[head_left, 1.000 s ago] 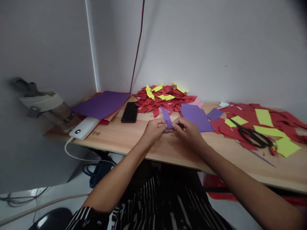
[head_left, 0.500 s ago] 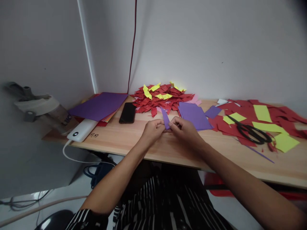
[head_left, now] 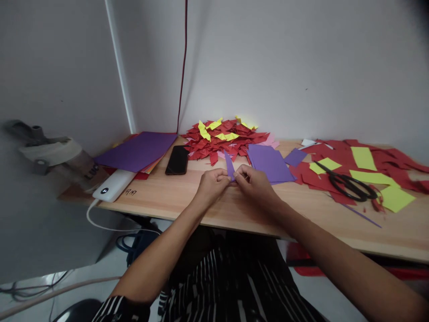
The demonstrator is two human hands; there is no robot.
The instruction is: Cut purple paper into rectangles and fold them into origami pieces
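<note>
A narrow folded piece of purple paper stands up between my two hands, its pointed end away from me. My left hand pinches its lower left side with closed fingers. On the other side my right hand pinches the lower right edge, fingertips close to the left hand's. Just behind the right hand lies a stack of purple paper sheets. Beyond the hands is a heap of folded red paper pieces, with several folded yellow pieces on top.
Black-handled scissors rest on red and yellow paper scraps at the right. Left of the heap are a phone, a large purple sheet on other papers, a white power bank with a cable, and a tumbler.
Both hands keep their pinch on the purple paper, with only slight finger movement. The whole view has shifted a little.
</note>
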